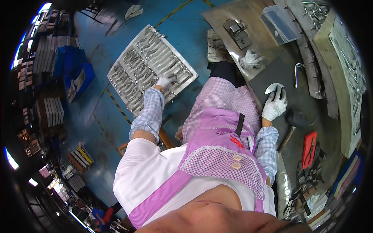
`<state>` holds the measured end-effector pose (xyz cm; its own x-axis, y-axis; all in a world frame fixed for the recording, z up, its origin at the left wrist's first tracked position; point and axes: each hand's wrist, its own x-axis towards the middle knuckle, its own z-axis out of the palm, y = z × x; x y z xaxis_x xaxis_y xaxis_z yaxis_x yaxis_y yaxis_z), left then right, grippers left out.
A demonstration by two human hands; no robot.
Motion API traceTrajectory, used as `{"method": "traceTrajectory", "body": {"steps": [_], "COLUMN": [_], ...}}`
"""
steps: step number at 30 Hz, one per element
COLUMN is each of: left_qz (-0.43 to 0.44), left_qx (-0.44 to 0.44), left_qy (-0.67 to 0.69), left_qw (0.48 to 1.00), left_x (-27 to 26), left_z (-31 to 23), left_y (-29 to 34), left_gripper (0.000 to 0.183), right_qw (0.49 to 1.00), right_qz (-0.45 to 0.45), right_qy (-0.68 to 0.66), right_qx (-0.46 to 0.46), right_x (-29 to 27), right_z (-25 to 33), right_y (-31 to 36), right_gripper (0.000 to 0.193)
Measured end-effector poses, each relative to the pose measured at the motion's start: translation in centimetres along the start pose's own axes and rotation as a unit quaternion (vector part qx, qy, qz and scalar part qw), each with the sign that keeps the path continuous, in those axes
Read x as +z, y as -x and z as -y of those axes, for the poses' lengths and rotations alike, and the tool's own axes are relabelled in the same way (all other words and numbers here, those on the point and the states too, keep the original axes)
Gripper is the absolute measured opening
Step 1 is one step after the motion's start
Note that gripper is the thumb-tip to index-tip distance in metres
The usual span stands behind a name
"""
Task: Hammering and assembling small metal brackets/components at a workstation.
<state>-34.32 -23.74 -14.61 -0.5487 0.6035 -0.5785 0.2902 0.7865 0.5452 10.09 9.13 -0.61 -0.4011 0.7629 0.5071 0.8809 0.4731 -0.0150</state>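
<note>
My left hand (164, 82), in a white glove, reaches over the right part of a white tray (190, 79) filled with rows of curved, shiny metal pieces (151, 50). Its fingertips blend in with the metal, so their grip is hard to make out. On the bench to the right, my right hand (275, 105), also gloved, has its fingers on a half-moon metal piece (274, 87). That piece rests against a dark mat (268, 77). A bent metal bar (297, 73) lies just beyond this hand.
A black-headed mallet (296, 118) and a red tray (309, 149) with pliers lie right of my right arm. Farther up the bench are a crumpled glove (251, 59), a steel fixture (237, 34) and a clear plastic bin (280, 25). Blue bins (79, 79) stand on the left.
</note>
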Motion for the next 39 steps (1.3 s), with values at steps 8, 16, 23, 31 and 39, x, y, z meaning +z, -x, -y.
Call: {"method": "traceTrajectory", "body": {"steps": [8, 16, 23, 31, 39], "left_qz": [0.059, 0.038, 0.006, -0.110, 0.017], "left_qx": [0.045, 0.098, 0.191, 0.146, 0.224], "left_qy": [0.059, 0.200, 0.030, -0.119, -0.177], "left_qw": [0.996, 0.974, 0.981, 0.976, 0.958], "left_x": [1.9, 4.9, 7.0, 6.4, 5.4], "left_z": [0.9, 0.3, 4.8, 1.4, 2.9], "left_y": [0.9, -0.9, -3.9, -0.9, -1.3], "left_gripper": [0.030, 0.026, 0.030, 0.034, 0.031], "right_qw": [0.999, 0.998, 0.999, 0.999, 0.999], "right_qz": [0.023, 0.036, 0.037, 0.033, 0.036], "right_qy": [0.026, 0.051, 0.033, 0.029, 0.032], "right_qx": [0.012, 0.010, 0.011, 0.005, 0.008], "right_x": [0.2, 0.2, 0.5, 0.4, 0.6], "right_z": [0.0, 0.5, 0.9, 1.2, 1.3], "right_y": [0.3, 0.4, 0.2, 0.0, 0.0], "right_gripper": [0.035, 0.035, 0.036, 0.036, 0.037]}}
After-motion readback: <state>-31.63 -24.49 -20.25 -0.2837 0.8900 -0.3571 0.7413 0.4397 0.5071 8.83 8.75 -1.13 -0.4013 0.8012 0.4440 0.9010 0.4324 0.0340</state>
